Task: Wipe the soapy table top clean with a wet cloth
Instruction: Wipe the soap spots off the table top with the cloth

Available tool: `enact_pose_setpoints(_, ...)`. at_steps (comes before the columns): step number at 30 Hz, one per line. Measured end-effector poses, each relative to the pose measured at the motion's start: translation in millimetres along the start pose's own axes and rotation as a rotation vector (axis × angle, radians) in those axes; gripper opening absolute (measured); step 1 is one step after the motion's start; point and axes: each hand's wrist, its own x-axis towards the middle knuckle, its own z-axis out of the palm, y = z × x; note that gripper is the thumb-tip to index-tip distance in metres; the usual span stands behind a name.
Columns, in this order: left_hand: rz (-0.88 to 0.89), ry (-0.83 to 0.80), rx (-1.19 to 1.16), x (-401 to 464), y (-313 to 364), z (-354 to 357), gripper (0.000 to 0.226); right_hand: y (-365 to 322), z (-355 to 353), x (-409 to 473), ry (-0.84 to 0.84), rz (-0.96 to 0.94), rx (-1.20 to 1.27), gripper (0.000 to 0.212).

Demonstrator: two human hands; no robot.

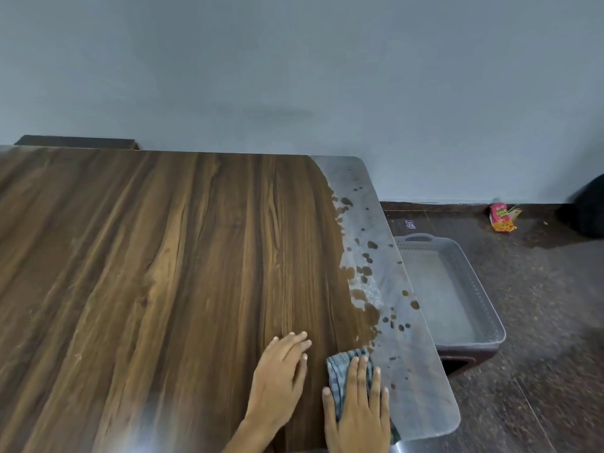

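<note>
Lying under the right hand (358, 410) near the front right corner of the tabletop (163, 256), the grey checked cloth (340, 371) runs lengthwise away from the person, its far end pointing toward the back of the tabletop and its near end peeking out below the palm at the front edge. The right hand's fingers (362, 371) are straight and spread slightly, pressing flat on the cloth — not curled round it. The cloth sits right at the border where dark brown wood grain meets a pale, soapy band (392, 256) along the right edge (the band is broken by dark spots where the wood shows through).

The left hand (281, 377) rests just beside the cloth, apart from it, palm down on the bare wood — its fingers straight and close together, pointing up and to the right, holding nothing.

Beyond the right edge, on the floor (539, 322), a grey perforated basket (483, 299) stands on a dark stool-like base. Farther back, near the wall, lies a pink snack packet (501, 217).
</note>
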Motion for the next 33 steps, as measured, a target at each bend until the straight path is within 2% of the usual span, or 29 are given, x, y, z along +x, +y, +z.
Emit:
enact_pose_setpoints(5,-0.058,0.057,0.068,65,-33,-4,0.038,-15,0,67,0.039,-0.013,-0.057,0.075)
enact_pose_setpoints(11,-0.159,0.035,0.184,136,-56,-7,0.045,-45,-2,142,-0.007,-0.105,-0.11,0.072)
enact_pose_setpoints(16,-0.172,0.048,0.224,199,-70,-1,0.047,-72,0,220,-0.024,-0.131,-0.088,0.072)
enact_pose_setpoints(26,-0.196,0.062,0.327,326,-103,26,0.051,-120,9,441,-0.024,-0.204,-0.099,0.07)
enact_pose_setpoints(30,-0.186,0.077,0.365,365,-115,34,0.053,-154,17,539,-0.047,-0.289,-0.126,0.065)
enact_pose_setpoints(33,-0.196,0.097,0.389,386,-122,40,0.056,-182,27,562,-0.055,-0.41,-0.145,0.064)
